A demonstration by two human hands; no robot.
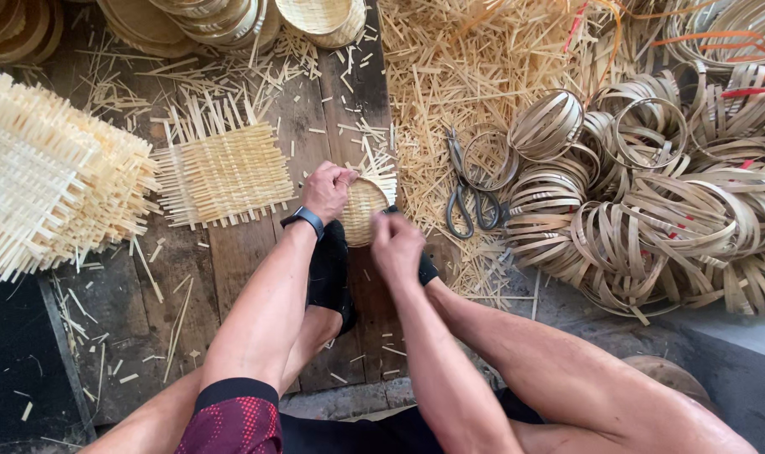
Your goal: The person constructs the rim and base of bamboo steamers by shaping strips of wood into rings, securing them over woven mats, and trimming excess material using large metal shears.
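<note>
Two bare hands shape a small woven bamboo basket on a wooden floor.

The left hand (327, 190) and right hand (397, 245) each close a grip on the rim of the small round basket (362, 210), held between them above the person's black-shod feet (332, 273). Its woven bottom looks finished; loose strip ends still stick out past the far rim, so trimming and rimming seem left. Just left of the grip lies a flat woven mat (223, 175), with a stack of mats (46, 176) beyond it. Right of the grip lie scissors (469, 197) among bamboo offcuts, then a heap of bamboo hoops (651, 193). Finished baskets (231, 21) sit farther away.
</note>
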